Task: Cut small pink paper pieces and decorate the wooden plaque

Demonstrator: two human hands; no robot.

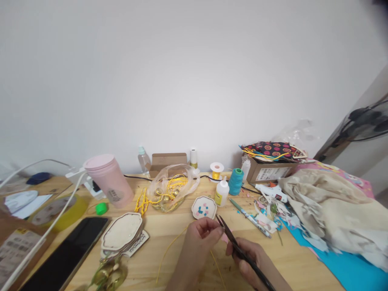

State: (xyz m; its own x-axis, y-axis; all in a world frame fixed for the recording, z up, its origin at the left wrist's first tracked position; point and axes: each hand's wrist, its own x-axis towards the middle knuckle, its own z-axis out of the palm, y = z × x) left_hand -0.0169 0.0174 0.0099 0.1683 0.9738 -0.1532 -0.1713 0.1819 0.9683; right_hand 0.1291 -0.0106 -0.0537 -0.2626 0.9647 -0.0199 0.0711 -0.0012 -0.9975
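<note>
My left hand (202, 238) is closed in a pinch, thumb against fingertips, beside the tips of the tool. A thin yellow cord (169, 248) runs up to this hand on its left side and comes out below it on the right; the pinched part is hidden. Held in my right hand (251, 258) is a pair of long dark tweezers (232, 238), their two tips slightly apart and close to the left fingertips. Just beyond the left hand lies a small scalloped dish (195, 211) with blue and pink bits in it.
A white glue bottle (222, 193), teal thread cone (236, 182) and pen (250, 217) stand or lie nearby. Paper scraps (266, 222) and beige cloth (321, 202) cover the right. Leftward are stacked plaques (123, 232), a phone (65, 254) and a pink tumbler (109, 182).
</note>
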